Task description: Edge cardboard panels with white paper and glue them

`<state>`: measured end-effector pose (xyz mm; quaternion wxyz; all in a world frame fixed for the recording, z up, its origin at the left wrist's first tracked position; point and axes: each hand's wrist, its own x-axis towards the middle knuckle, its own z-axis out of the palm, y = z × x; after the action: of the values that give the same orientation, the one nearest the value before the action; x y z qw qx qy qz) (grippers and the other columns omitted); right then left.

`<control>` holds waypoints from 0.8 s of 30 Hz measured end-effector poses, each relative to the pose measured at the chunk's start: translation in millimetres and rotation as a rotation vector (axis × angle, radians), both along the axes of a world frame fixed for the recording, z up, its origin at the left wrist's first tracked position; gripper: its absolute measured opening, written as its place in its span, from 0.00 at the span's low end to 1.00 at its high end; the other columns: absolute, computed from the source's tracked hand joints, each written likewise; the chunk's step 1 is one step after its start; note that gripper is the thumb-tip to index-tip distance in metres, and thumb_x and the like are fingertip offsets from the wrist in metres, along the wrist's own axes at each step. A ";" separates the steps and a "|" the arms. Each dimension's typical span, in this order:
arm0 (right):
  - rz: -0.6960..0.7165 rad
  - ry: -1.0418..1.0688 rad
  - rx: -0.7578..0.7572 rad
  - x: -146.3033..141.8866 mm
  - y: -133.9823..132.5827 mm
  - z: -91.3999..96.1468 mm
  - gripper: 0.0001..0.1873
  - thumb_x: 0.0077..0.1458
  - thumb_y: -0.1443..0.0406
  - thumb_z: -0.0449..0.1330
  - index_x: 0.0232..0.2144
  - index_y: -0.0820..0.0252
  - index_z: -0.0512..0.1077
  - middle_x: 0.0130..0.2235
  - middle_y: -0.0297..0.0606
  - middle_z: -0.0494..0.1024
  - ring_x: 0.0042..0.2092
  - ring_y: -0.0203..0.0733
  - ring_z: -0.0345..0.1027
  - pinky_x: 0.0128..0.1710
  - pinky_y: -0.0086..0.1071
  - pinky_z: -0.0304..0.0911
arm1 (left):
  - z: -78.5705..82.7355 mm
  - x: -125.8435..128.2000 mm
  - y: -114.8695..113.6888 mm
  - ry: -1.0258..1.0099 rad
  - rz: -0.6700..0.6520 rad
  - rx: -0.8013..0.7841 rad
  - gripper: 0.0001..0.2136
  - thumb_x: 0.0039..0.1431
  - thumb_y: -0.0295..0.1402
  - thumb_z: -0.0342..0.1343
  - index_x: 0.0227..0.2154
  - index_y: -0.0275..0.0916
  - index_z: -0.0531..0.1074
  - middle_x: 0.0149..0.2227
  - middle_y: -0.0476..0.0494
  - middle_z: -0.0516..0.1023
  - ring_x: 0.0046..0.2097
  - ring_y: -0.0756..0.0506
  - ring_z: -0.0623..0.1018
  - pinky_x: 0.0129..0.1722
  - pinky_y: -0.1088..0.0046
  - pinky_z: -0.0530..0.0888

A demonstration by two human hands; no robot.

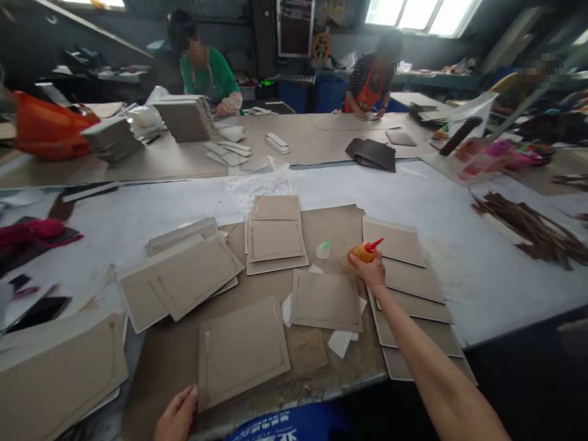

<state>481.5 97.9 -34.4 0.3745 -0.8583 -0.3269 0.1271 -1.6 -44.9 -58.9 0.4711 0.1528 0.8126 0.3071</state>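
My right hand (pixel 373 271) is stretched out over the table, its fingers closed round an orange glue bottle with a red nozzle (pixel 364 251). A small clear bottle with a green cap (pixel 323 248) stands just left of it. My left hand (pixel 177 416) rests at the table's near edge, fingers together, touching the corner of a grey cardboard panel (pixel 242 350). Another grey panel (pixel 326 300) lies between my hands, below the glue bottle.
Stacks of grey panels lie left (pixel 184 275), centre (pixel 275 236) and right (pixel 413 282) on brown board. Two people work at the far table among piles of boards (pixel 186 117). Dark strips (pixel 533 229) lie at the right; an orange bag (pixel 48 128) sits far left.
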 end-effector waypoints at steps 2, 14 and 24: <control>0.020 0.018 -0.032 3.7 7.1 -9.0 0.38 0.32 0.47 0.61 0.43 0.61 0.62 0.39 0.44 0.73 0.38 0.47 0.67 0.39 0.38 0.60 | 13.3 15.1 -0.2 0.021 0.041 0.050 0.21 0.23 0.43 0.60 0.25 0.37 0.71 0.26 0.45 0.74 0.33 0.43 0.72 0.36 0.65 0.69; 0.318 -0.021 -0.057 -44.8 -74.7 9.1 0.24 0.48 0.52 0.52 0.42 0.62 0.68 0.37 0.46 0.75 0.37 0.46 0.70 0.39 0.39 0.63 | 24.2 27.2 3.0 0.008 0.126 0.112 0.16 0.28 0.38 0.60 0.24 0.35 0.72 0.22 0.48 0.73 0.31 0.46 0.73 0.35 0.67 0.69; 0.843 0.011 -0.344 -214.8 -142.5 -12.0 0.21 0.51 0.75 0.43 0.44 0.68 0.69 0.41 0.50 0.74 0.44 0.43 0.67 0.46 0.35 0.61 | 15.9 14.4 -2.1 -0.016 -0.041 0.116 0.17 0.33 0.36 0.58 0.30 0.35 0.72 0.32 0.41 0.75 0.40 0.42 0.74 0.43 0.63 0.68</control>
<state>266.7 -44.7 -46.4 0.1436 -0.6994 -0.6200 0.3253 12.8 -47.0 -43.0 0.4742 0.1940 0.7864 0.3452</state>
